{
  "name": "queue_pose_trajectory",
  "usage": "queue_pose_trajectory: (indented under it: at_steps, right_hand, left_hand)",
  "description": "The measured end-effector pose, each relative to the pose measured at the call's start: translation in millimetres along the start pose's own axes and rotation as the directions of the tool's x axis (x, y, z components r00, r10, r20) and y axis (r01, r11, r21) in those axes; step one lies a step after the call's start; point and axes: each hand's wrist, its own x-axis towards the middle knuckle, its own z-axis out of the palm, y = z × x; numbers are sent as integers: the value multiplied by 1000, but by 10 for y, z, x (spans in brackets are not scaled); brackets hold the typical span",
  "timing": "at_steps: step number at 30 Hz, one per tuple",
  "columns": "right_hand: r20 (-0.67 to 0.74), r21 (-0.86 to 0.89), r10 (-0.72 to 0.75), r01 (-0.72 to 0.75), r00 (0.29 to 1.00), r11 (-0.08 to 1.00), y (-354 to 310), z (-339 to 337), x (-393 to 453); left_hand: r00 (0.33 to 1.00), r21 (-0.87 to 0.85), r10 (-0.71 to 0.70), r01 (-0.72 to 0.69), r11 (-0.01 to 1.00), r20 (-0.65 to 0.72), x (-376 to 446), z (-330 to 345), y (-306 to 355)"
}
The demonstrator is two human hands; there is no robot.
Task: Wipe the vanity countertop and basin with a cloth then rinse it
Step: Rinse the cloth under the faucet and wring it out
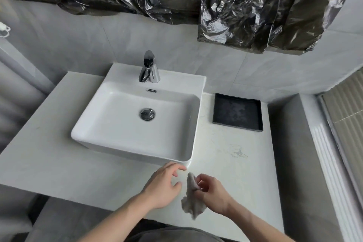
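A small grey cloth [191,196] hangs crumpled over the front of the white countertop [225,163]. My right hand [213,192] pinches its upper end between thumb and fingers. My left hand [166,184] hovers just left of the cloth with fingers spread and relaxed, holding nothing. The white rectangular basin [110,139] sits on the countertop ahead of both hands, with a chrome drain plug [147,114] in its middle and a chrome faucet [149,69] at the back. No water runs from the faucet.
A black square tray [237,112] lies on the countertop right of the basin. A faint grey smudge [238,152] marks the surface in front of it. Black plastic sheeting [216,2] hangs on the wall above. A grey ledge [290,143] borders the right side.
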Motion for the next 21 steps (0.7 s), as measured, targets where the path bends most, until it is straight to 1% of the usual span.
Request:
queue_pose_trajectory:
  at_steps: [2, 3, 5, 7, 9, 11, 13, 16, 18, 21]
  right_hand:
    - [50, -1, -55, 55, 997, 998, -132, -337, -125]
    - [71, 9, -77, 77, 994, 997, -206, -504, -170]
    - [83, 32, -110, 108, 990, 994, -366, -818, -234]
    - [61, 83, -134, 129, 989, 988, -500, -1104, -260]
    - [20, 145, -149, 145, 989, 979, -571, -1345, -257]
    - [-46, 215, -151, 157, 987, 964, -548, -1540, -195]
    - [-114, 343, -114, 147, 987, 928, -444, -1683, -83]
    - [-178, 530, 37, 64, 983, 845, -165, -1795, 159]
    - [-203, 582, 139, 5, 969, 813, 45, -1811, 336]
    - [-255, 583, 259, -66, 932, 810, 274, -1821, 584]
  left_hand:
    - [999, -135, 20, -13, 991, 47, 157, -46, 248]
    - [993, -222, 9, 17, 975, 116, 251, -69, 373]
    - [958, -376, 15, 99, 921, 288, 461, -119, 592]
    - [922, -449, 55, 134, 883, 383, 696, -156, 779]
    - [923, -494, 93, 113, 862, 373, 923, -147, 917]
    - [944, -526, 104, 81, 846, 313, 1120, -118, 1027]
    - [968, -538, 56, 87, 838, 245, 1293, -91, 1098]
    - [988, -542, -68, 132, 830, 136, 1542, 16, 1109]
    - [985, -461, -137, 170, 871, 104, 1703, 124, 1044]
    - [966, -277, -204, 241, 930, 157, 1926, 261, 961]
